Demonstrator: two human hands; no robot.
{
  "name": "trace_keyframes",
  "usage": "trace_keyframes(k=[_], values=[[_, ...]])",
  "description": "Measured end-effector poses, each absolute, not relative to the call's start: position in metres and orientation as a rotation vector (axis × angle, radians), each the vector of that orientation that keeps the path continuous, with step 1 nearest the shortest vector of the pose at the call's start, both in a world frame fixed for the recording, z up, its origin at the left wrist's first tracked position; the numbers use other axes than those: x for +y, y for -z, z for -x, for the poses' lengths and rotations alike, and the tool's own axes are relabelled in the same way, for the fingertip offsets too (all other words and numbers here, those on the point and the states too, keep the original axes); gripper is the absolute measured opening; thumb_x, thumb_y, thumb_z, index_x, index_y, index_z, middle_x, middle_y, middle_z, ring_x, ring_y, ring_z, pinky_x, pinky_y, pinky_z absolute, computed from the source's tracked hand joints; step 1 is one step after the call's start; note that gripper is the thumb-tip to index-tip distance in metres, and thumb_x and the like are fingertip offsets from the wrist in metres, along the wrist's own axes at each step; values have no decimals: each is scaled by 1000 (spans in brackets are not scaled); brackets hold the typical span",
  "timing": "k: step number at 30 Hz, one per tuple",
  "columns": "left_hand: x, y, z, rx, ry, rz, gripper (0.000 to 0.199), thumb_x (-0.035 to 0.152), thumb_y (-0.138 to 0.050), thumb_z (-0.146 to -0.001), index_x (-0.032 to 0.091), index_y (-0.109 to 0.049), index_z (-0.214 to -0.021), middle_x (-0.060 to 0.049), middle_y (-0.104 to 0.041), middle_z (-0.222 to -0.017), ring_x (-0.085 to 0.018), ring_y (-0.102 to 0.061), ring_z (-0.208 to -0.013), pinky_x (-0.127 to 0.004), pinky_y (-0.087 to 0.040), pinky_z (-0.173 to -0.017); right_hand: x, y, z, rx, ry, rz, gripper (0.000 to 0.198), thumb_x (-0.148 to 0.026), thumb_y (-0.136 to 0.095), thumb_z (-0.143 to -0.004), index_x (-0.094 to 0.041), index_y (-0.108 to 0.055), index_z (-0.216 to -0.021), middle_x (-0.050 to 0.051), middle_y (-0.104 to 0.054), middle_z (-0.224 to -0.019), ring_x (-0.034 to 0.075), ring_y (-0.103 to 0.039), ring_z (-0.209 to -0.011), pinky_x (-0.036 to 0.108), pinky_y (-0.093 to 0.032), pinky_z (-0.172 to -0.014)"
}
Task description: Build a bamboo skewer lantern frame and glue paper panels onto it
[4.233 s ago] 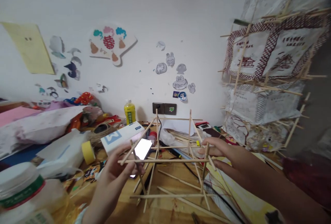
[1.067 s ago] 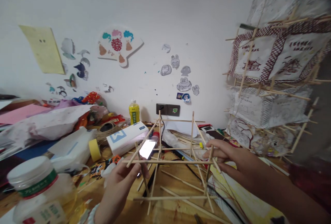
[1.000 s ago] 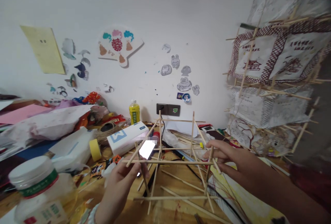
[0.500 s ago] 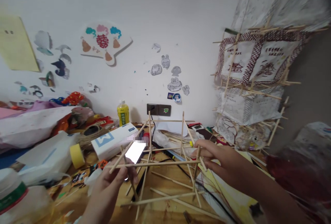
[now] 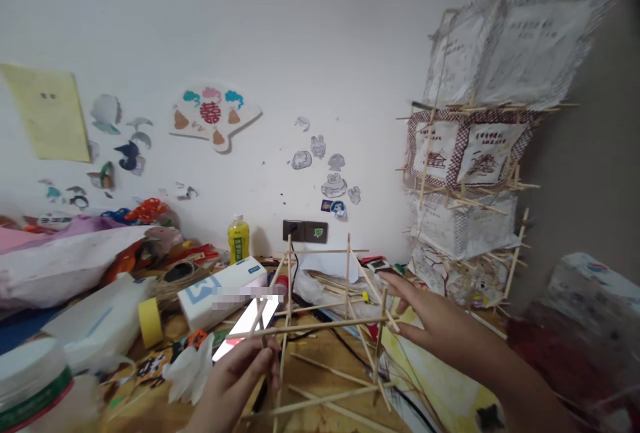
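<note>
A box-shaped frame of thin wooden sticks [image 5: 320, 325] stands on the table in front of me. My left hand [image 5: 243, 380] is closed, its fingertips pinching the near left upright just below the top crossbar. At the near right top corner, my right hand [image 5: 425, 310] has its fingers stretched and spread around the joint. The index finger reaches out past the corner, and the thumb lies close to a stick end. Loose sticks [image 5: 330, 370] lie under and inside the frame. Behind the left hand a lit phone [image 5: 250, 318] leans, partly covered by the sticks.
On the left are a tissue pack [image 5: 223, 290], a yellow tape roll [image 5: 150, 322], a white jar [image 5: 35, 380] and a crumpled tissue [image 5: 193, 370]. A yellow bottle [image 5: 239, 238] stands by the wall. At right rises a tall paper-covered stick tower [image 5: 465, 150]; a black cable [image 5: 345, 346] crosses the table.
My right hand has loosened at the corner, its fingers now more spread. The left hand stays on the left upright, and the frame has turned slightly. The whole view has tipped upward.
</note>
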State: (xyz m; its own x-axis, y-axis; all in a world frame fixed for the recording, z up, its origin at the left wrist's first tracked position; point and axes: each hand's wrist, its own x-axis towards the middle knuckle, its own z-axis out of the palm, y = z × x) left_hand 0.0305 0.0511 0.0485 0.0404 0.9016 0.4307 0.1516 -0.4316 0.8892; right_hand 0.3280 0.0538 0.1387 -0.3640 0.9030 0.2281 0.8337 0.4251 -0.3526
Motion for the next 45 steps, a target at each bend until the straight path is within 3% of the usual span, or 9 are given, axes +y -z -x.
trace_keyframes(k=[4, 10, 13, 17, 21, 25, 36, 41, 45], values=[[47, -45, -37, 1023, -1463, -1624, 44, 62, -58, -73, 18, -63, -68, -1, -62, -50, -15, -57, -45, -24, -47, -46, 49, -144, -330, -2376, -261, 1464, 26, -26, -51, -79, -20, -61, -103, 5, -69, -88, 22, -62, -82, 30, -44, -71], [37, -63, -58, 965, -1609, -1564, 45, 63, -58, -72, 18, -58, -69, 2, -55, -46, -13, -52, -39, -24, -43, -42, 55, -142, -349, -2135, -261, 1328, 47, -30, -50, -81, -21, -47, -127, 7, -68, -100, 21, -63, -86, 31, -45, -77], [33, -84, -73, 1010, -1722, -1588, 40, 58, -55, -77, 18, -59, -73, 2, -56, -48, -13, -53, -43, -24, -45, -46, 58, -142, -360, -2014, -92, 1364, 46, -32, -50, -79, -22, -51, -124, 9, -65, -112, 22, -63, -92, 33, -46, -79], [35, -109, -98, 1062, -1842, -1684, 32, 49, -50, -82, 19, -59, -75, 3, -54, -51, -13, -52, -47, -24, -43, -49, 55, -146, -366, -1870, 111, 1396, 29, -34, -47, -80, -20, -62, -101, 9, -67, -97, 25, -63, -84, 37, -48, -74], [45, -120, -126, 1166, -1829, -1883, 32, 43, -45, -87, 20, -60, -70, 0, -57, -54, -15, -55, -53, -26, -43, -53, 46, -147, -343, -1917, -90, 1189, 27, -42, -48, -84, -23, -62, -97, 7, -66, -98, 23, -61, -89, 36, -48, -78], [55, -117, -154, 1110, -1859, -2004, 26, 33, -43, -89, 21, -66, -95, -7, -70, -86, -20, -64, -80, -31, -49, -73, 42, -141, -304, -1879, -390, 893, 35, -37, -53, -83, -23, -57, -114, 8, -60, -120, 22, -55, -109, 37, -42, -95], [76, -93, -219, 907, -1880, -1673, 25, 27, -39, -88, 19, -58, -101, -12, -67, -99, -21, -63, -93, -35, -49, -84, 73, -129, -296, -1561, -522, 792, 19, -29, -53, -76, -18, -62, -89, 9, -67, -92, 22, -62, -89, 37, -49, -83], [80, -88, -224, 709, -1678, -1801, 33, 28, -42, -88, 18, -51, -119, -15, -57, -124, -22, -54, -115, -36, -43, -96, 76, -132, -311, -1578, -439, 843, 19, -29, -52, -77, -18, -62, -89, 8, -67, -93, 22, -61, -90, 36, -49, -79], [76, -92, -207, 775, -1598, -2076, 31, 30, -47, -87, 18, -54, -115, -13, -61, -112, -22, -57, -102, -35, -47, -86, 81, -131, -320, -1582, -430, 820, 20, -32, -52, -79, -19, -62, -92, 8, -66, -95, 21, -60, -92, 35, -48, -82]])
